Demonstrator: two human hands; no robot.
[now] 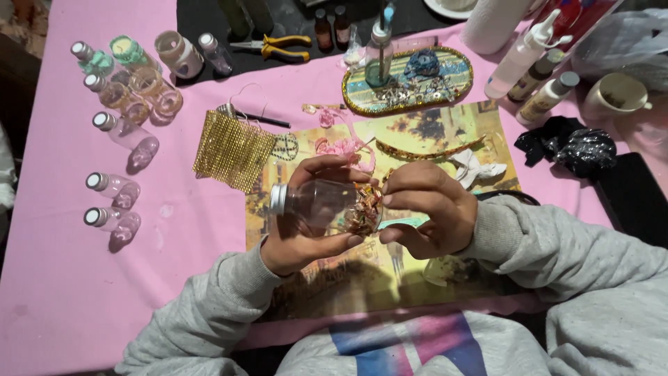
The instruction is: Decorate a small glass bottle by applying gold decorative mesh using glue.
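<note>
My left hand grips a small clear glass bottle with a silver cap, held sideways over a printed yellow mat. Its base is covered with small multicoloured decorations. The fingertips of my right hand press on those decorations at the bottle's base. Both arms wear grey sleeves.
Several capped small bottles lie on the pink tablecloth at left. A gold mesh piece, pink ribbon, yellow-handled pliers, an oval tray with trinkets, glue bottles, a cup and black wad surround the mat.
</note>
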